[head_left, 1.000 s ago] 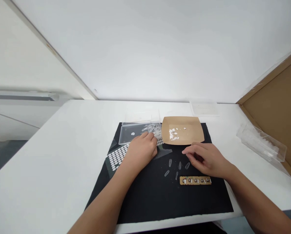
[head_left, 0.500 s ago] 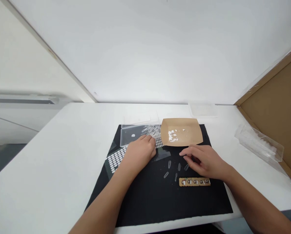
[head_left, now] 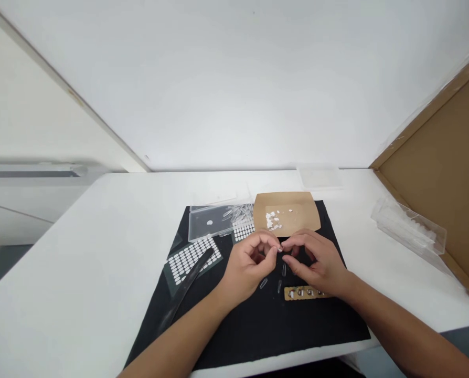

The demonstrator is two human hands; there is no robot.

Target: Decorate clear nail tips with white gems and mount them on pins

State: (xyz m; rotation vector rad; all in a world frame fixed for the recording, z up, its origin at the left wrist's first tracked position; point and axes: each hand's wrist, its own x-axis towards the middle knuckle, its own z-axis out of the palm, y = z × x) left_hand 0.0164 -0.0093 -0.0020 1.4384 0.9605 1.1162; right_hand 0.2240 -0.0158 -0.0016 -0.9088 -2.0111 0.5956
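Observation:
My left hand is closed in a pinch over the black mat. A tiny pale piece shows at its fingertips, too small to name. Close against it, my right hand is curled with thumb and index finger apart, the index tip at or near the piece. Below the hands, several clear false nail tips lie on the mat, such as this nail tip. A tan strip with round metal studs sits partly under my right hand. Left of my left hand lies a sheet of white oval stickers.
A brown paper tray holds white bits. Beside it are a clear box, a heap of nail tips and another sticker sheet. A dark curved strip crosses the left sheet. Clear containers stand right, near cardboard.
My left hand has moved right and nearer, from the sticker sheets to my right hand. The fingertips of both hands now meet closely. The dark curved strip has come into view.

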